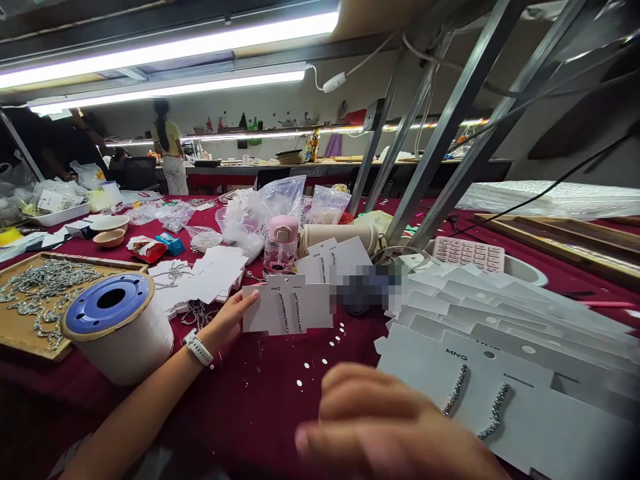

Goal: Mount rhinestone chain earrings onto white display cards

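Observation:
My left hand [227, 320] pinches the left edge of a white earring card [263, 315] between thumb and fingers. Two dark sparkling chain earrings [291, 313] hang side by side on that card, below small print. Low in front, my right hand [380, 420] is blurred, its fingers curled in and the thumb alongside. Whatever may lie within those fingers is hidden. Just beyond it, on the right, lie overlapping earring cards [415, 357]; the front one reads MNG and bears two rhinestone chains [495, 413]. More cards [350, 257] stand behind the held one.
A large spool [125, 340] with a blue end stands left, beside a tray [135, 265] of silver chains. Loose cards [220, 270], a pink bottle [283, 243] and plastic bags [280, 200] lie farther back. Metal struts [450, 127] slant up at right. White dots [307, 365] speckle the red cloth.

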Demonstrator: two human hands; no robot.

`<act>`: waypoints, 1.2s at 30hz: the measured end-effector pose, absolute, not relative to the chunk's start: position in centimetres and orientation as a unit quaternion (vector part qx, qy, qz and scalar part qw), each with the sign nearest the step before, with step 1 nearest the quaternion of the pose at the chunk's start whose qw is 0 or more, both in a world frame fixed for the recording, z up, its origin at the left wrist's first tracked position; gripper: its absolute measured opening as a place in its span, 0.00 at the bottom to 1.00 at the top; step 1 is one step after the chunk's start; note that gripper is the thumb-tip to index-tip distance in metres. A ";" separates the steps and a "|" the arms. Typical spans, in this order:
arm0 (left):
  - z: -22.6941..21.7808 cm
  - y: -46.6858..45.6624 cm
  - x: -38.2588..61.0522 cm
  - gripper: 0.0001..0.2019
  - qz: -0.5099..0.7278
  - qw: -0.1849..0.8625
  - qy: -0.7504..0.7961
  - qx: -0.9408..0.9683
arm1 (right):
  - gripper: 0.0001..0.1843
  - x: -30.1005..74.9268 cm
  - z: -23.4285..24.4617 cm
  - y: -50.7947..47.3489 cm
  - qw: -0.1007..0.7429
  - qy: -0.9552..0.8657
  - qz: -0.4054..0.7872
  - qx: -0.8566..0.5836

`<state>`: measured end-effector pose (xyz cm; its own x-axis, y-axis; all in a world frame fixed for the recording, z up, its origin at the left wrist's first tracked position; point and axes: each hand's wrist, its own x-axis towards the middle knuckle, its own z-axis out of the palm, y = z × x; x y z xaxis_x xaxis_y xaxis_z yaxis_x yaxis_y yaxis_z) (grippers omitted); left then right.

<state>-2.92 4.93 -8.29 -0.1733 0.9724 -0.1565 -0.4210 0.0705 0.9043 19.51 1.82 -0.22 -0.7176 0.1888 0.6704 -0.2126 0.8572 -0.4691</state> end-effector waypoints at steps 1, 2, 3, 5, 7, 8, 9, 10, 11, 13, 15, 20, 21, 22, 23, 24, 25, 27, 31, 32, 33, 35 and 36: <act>-8.2 4.9 -2.9 0.19 0.617 0.565 0.460 0.297 | 0.09 19.1 -0.4 3.2 0.396 -0.877 0.267 -0.054; -8.0 4.9 -2.9 0.19 0.622 0.562 0.460 0.291 | 0.09 18.6 -0.8 4.8 0.404 -0.869 0.266 -0.107; -7.9 4.8 -2.8 0.18 0.626 0.561 0.462 0.283 | 0.09 18.2 -1.3 6.4 0.414 -0.861 0.263 -0.134; -7.5 4.6 -2.7 0.18 0.627 0.566 0.463 0.269 | 0.07 17.6 -2.4 9.2 0.432 -0.844 0.249 -0.195; -7.2 4.3 -2.5 0.20 0.622 0.575 0.463 0.261 | 0.07 17.6 -3.7 10.9 0.420 -0.843 0.230 -0.244; -7.1 4.2 -2.4 0.22 0.621 0.579 0.461 0.259 | 0.08 17.7 -4.2 11.4 0.415 -0.841 0.222 -0.266; -7.1 4.1 -2.3 0.24 0.624 0.580 0.455 0.260 | 0.09 17.9 -4.7 11.5 0.414 -0.841 0.213 -0.276; -7.0 4.0 -2.1 0.25 0.630 0.579 0.448 0.258 | 0.09 18.0 -5.0 11.5 0.416 -0.843 0.202 -0.277; -7.0 4.0 -2.0 0.26 0.637 0.578 0.440 0.257 | 0.09 18.0 -5.4 11.4 0.419 -0.846 0.187 -0.272; -7.1 3.9 -1.7 0.27 0.648 0.580 0.419 0.261 | 0.08 17.8 -5.9 10.9 0.420 -0.861 0.149 -0.245; -7.1 3.9 -1.6 0.27 0.654 0.577 0.403 0.276 | 0.07 17.3 -6.5 10.4 0.408 -0.879 0.110 -0.222; -7.1 4.0 -1.5 0.26 0.668 0.558 0.396 0.291 | 0.07 16.4 -7.5 9.5 0.400 -0.889 0.064 -0.216; -7.1 4.0 -1.5 0.25 0.667 0.561 0.397 0.288 | 0.07 16.4 -7.5 9.5 0.404 -0.885 0.066 -0.222; -7.1 4.0 -1.5 0.24 0.665 0.564 0.399 0.284 | 0.08 16.5 -7.4 9.5 0.409 -0.881 0.070 -0.228; -7.2 4.0 -1.5 0.24 0.662 0.567 0.402 0.281 | 0.09 16.6 -7.2 9.6 0.415 -0.877 0.077 -0.231; -7.2 4.0 -1.5 0.23 0.658 0.570 0.406 0.279 | 0.10 16.7 -7.0 9.7 0.419 -0.874 0.088 -0.231; -7.2 4.0 -1.5 0.22 0.652 0.573 0.412 0.276 | 0.11 16.8 -6.7 9.8 0.421 -0.872 0.099 -0.230; -7.2 3.9 -1.4 0.22 0.635 0.586 0.422 0.275 | 0.13 17.1 -6.2 10.2 0.420 -0.871 0.121 -0.226; -7.3 3.7 -1.1 0.21 0.603 0.610 0.426 0.288 | 0.13 17.4 -5.6 10.7 0.414 -0.870 0.148 -0.224; -7.4 3.7 -1.0 0.21 0.603 0.607 0.425 0.294 | 0.12 17.4 -5.5 10.8 0.414 -0.870 0.154 -0.218; -7.4 3.7 -0.9 0.20 0.605 0.602 0.426 0.300 | 0.12 17.4 -5.5 10.8 0.416 -0.871 0.157 -0.211; -7.6 3.6 -0.9 0.19 0.609 0.590 0.429 0.311 | 0.11 17.4 -5.5 10.8 0.429 -0.869 0.152 -0.193; -7.7 3.6 -0.9 0.19 0.610 0.585 0.431 0.315 | 0.10 17.3 -5.5 10.8 0.439 -0.867 0.145 -0.186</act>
